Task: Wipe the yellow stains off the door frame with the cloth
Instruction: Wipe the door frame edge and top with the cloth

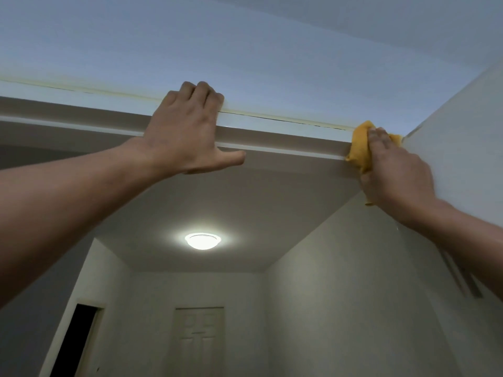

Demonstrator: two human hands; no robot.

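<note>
status: cloth (359, 148) is at the far right end of the frame (285, 131), by the side wall. The right hand (394, 172) holds it pressed on the trim, fingers over the wad. The left hand (185, 131) grips the frame mid-span, fingers hooked over its top edge. Yellow stains (109, 91) show along the frame's top seam on both sides of the left hand, so I'd judge most of the wiping is left.

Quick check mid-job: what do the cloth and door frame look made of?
Cloth: soft fabric, maybe microfibre, matte orange-yellow; it bunches and folds under the right hand. Door frame: likely painted wood or MDF, smooth white, slight sheen; straight moulded edges, dark crack along its top.
</note>
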